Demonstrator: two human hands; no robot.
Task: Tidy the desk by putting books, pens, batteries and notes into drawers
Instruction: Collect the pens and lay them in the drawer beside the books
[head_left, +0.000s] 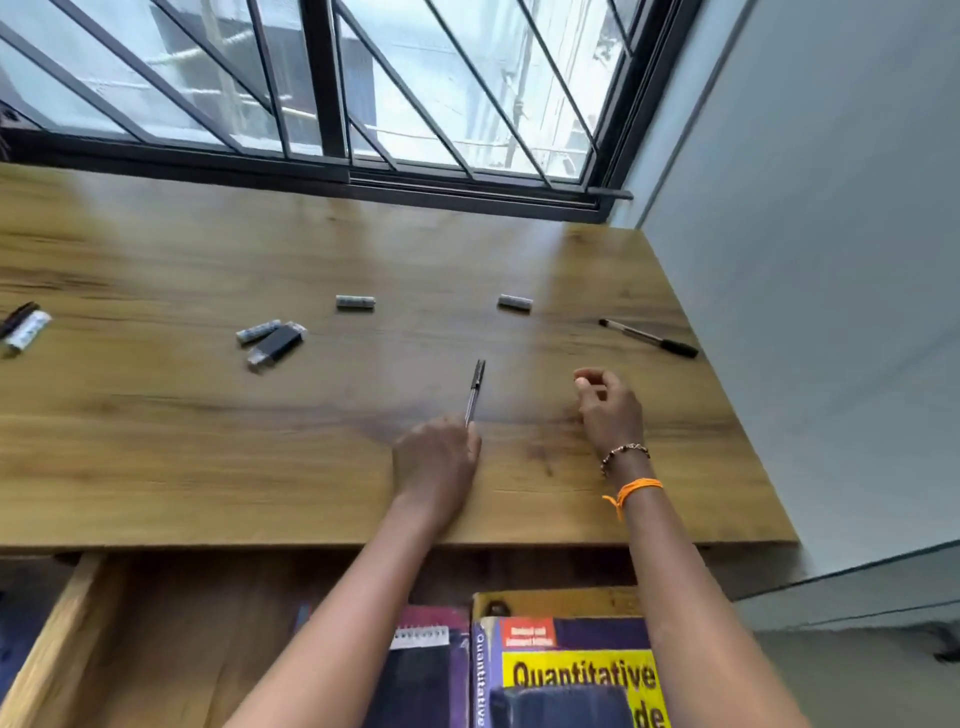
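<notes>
Slim pen (475, 391), apparently in left hand (435, 462)

Head view, steeply down over desk (208, 467), slightly blurred

**Item count, counter and drawer**

Pens on counter: 2. One clear-barrelled (475, 391), held at its near end by left hand (435, 457); one black-capped (648, 338) far right. Possibly a third dark pen at left edge (15, 317), too blurred to confirm.
Batteries: 4. Two mid-counter (355, 302) (514, 303), one beside black USB stick (258, 331), one larger white at left edge (27, 330).
USB sticks: 1 (275, 345).
Books in open drawer: 2 clear, yellow-purple "Quantitative" (576, 670) and spiral notebook (423, 660).
Hands: 2, right (608, 410) holding nothing.
</notes>
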